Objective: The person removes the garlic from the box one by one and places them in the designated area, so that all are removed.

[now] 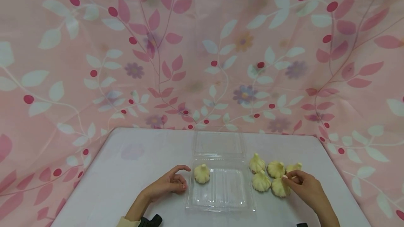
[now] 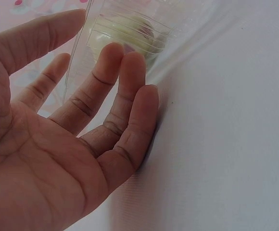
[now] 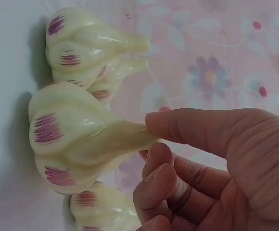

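Observation:
My right hand [image 1: 307, 186] pinches the stem of a garlic bulb [image 3: 72, 139] between thumb and fingers, at the front right of a group of bulbs. The bulb is pale with purple streaks. My left hand [image 1: 167, 185] lies beside the left edge of a clear plastic container [image 1: 221, 207], its fingers loosely bent and holding nothing. In the left wrist view, the left fingertips [image 2: 144, 98] are close to the container wall; whether they touch it I cannot tell. One garlic bulb [image 1: 201, 174] sits inside the container, at its back left corner.
Several other garlic bulbs, among them a front one [image 1: 261, 181] and a back one [image 1: 257, 163], stand right of the container. Its hinged lid [image 1: 219, 144] lies folded back. A white table [image 1: 126, 171] meets a pink floral curtain [image 1: 195, 62] behind.

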The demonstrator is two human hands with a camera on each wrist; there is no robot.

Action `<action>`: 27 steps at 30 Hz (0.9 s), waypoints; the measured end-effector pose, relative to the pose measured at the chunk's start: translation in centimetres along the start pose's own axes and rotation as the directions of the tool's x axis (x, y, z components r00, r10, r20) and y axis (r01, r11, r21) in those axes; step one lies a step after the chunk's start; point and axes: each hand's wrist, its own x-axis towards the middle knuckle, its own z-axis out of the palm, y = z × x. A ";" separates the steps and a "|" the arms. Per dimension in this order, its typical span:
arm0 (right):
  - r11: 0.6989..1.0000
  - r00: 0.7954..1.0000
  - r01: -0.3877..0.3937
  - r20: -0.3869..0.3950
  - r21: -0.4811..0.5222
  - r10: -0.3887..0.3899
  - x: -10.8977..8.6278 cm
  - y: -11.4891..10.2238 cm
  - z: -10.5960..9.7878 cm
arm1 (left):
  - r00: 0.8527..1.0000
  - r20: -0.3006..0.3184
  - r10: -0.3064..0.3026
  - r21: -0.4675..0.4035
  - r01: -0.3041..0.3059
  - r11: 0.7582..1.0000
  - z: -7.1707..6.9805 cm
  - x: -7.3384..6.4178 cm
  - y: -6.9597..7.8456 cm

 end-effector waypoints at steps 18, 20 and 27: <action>0.999 0.999 0.037 -0.024 0.002 -0.037 0.0 0.4 -0.2 | 1.000 0.002 0.002 0.000 -0.002 1.000 0.1 -0.2 0.2; 0.999 0.999 0.034 -0.021 0.007 -0.034 -0.1 0.4 -0.2 | 1.000 -0.003 0.002 0.000 -0.002 1.000 0.1 -0.1 0.2; 1.000 1.000 0.003 -0.002 0.013 -0.003 -0.2 0.5 -0.4 | 1.000 0.000 0.007 -0.001 -0.007 1.000 0.0 -0.1 0.0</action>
